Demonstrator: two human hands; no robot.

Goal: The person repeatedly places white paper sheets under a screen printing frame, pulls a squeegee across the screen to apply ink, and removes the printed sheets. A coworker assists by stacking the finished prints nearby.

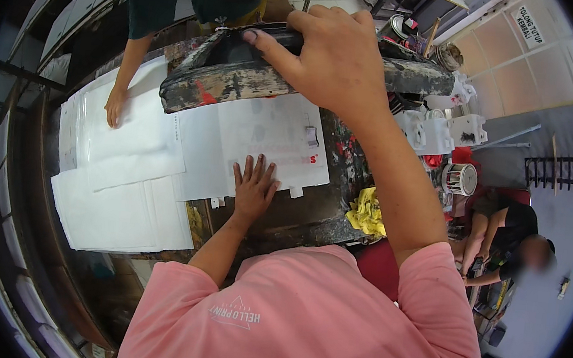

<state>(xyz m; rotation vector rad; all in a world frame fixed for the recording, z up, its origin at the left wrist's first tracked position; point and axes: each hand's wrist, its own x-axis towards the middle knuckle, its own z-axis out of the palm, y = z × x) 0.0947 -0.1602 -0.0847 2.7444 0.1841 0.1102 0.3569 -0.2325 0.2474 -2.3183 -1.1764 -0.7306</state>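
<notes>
My left hand (256,193) lies flat with its fingers spread on a white sheet (204,141), which carries red print at its right end. Dark smudges mark the fingertips. My right hand (341,61) grips the upper edge of a paint-stained wooden frame (233,84), raised and tilted over the far part of the sheet. Its thumb is on the near side; the other fingertips are hidden behind the hand and frame. To the left, a co-worker's hand (116,104) rests on white sheets (144,136) that overlap mine.
A crumpled yellow cloth (367,212) is by my right side on the stained table (297,211). Beyond it stand a white paint tub (459,178) and white containers (434,132). More white sheets (116,215) lie near left. Racks (7,175) line the left; another person (507,232) sits at right.
</notes>
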